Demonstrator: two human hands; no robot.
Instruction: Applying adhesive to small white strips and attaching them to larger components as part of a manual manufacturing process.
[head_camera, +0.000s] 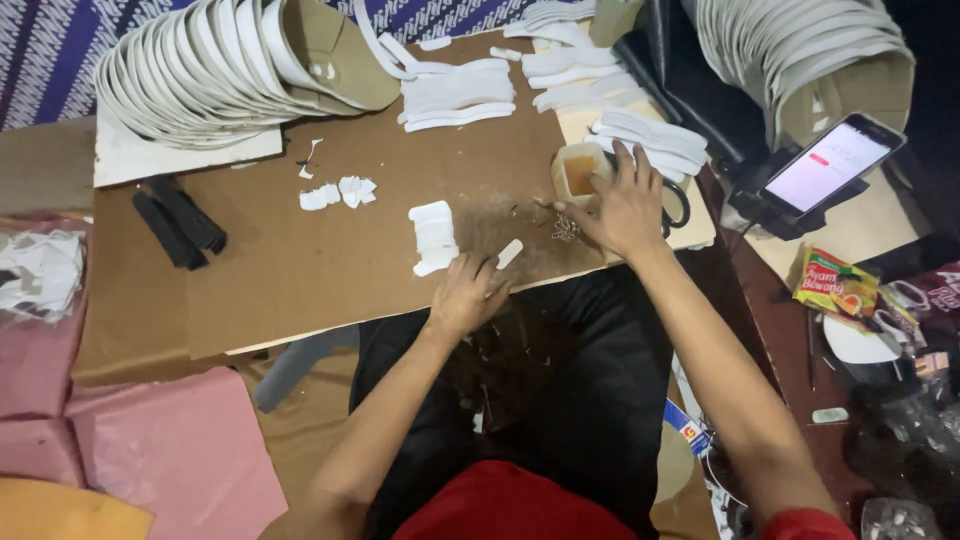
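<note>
Two hands work beside the small tan glue cup (579, 172): right hand (622, 205) spread, touching it; left hand (468, 292) pinches a white strip (509, 253) angled towards it.

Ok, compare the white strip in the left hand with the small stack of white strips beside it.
The strip is a single piece, while the stack is several pieces piled up. The strip is pinched at the fingertips of the left hand and tilted; the stack lies flat on the cardboard sheet, untouched. The strip looks shorter and narrower than the stack. Both are white with rounded ends.
</note>
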